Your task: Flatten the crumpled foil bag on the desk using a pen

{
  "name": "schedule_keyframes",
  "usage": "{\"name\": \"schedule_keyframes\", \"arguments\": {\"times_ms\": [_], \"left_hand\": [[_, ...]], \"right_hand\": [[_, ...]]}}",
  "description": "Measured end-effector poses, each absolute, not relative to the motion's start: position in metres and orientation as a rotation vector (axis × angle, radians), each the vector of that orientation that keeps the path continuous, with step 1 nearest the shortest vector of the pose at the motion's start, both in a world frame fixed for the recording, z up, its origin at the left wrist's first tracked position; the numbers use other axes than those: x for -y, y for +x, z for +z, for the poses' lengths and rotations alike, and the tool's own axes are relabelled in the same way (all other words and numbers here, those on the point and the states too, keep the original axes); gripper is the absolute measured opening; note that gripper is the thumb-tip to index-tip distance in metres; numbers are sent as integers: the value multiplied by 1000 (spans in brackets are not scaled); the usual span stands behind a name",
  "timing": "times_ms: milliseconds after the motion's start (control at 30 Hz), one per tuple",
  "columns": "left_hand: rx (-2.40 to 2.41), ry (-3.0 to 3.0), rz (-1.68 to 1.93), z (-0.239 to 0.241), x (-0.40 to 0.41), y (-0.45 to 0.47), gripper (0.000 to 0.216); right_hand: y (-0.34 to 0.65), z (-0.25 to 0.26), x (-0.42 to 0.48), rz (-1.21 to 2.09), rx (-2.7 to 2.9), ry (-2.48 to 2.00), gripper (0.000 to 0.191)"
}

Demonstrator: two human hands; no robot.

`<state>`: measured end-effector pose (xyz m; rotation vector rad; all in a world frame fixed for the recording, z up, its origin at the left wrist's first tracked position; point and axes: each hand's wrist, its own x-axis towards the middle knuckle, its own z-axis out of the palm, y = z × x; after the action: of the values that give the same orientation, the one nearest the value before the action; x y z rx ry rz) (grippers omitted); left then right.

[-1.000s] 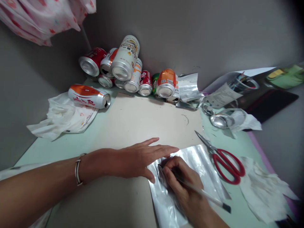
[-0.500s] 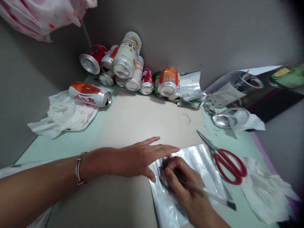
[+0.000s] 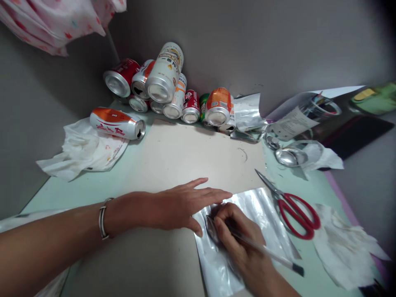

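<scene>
A shiny silver metal sheet (image 3: 260, 210) lies flat on a pale board (image 3: 192, 152). My right hand (image 3: 243, 239) is closed round a clear pen (image 3: 272, 251) with a dark end cap, its tip down on the left part of the sheet. With fingers spread, my left hand (image 3: 188, 204) rests at the sheet's upper left edge, its fingertips on or just over the metal and holding nothing. Red-handled scissors (image 3: 297, 214) lie just right of the sheet, blades partly apart and pointing up-left.
Several drink cans (image 3: 163, 78) are stacked along the back wall. One orange and white can (image 3: 116, 123) lies on crumpled tissue (image 3: 80, 144) at the left. Cut can bottoms (image 3: 291, 156) and a jar of pens (image 3: 324, 105) stand at right, above a crumpled cloth (image 3: 343, 247).
The pen and my right hand have shifted very slightly left. My left hand stays in place; the rest looks the same apart from a slight camera shift.
</scene>
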<state>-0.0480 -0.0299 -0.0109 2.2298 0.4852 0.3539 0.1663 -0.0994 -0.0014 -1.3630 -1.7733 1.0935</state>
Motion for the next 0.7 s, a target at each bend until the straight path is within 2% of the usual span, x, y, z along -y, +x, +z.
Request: {"name": "schedule_keyframes", "arguments": {"times_ms": [700], "left_hand": [[-475, 2237, 369, -15, 29, -49, 95]], "right_hand": [[164, 1, 98, 1062, 1776, -1345, 28]]}}
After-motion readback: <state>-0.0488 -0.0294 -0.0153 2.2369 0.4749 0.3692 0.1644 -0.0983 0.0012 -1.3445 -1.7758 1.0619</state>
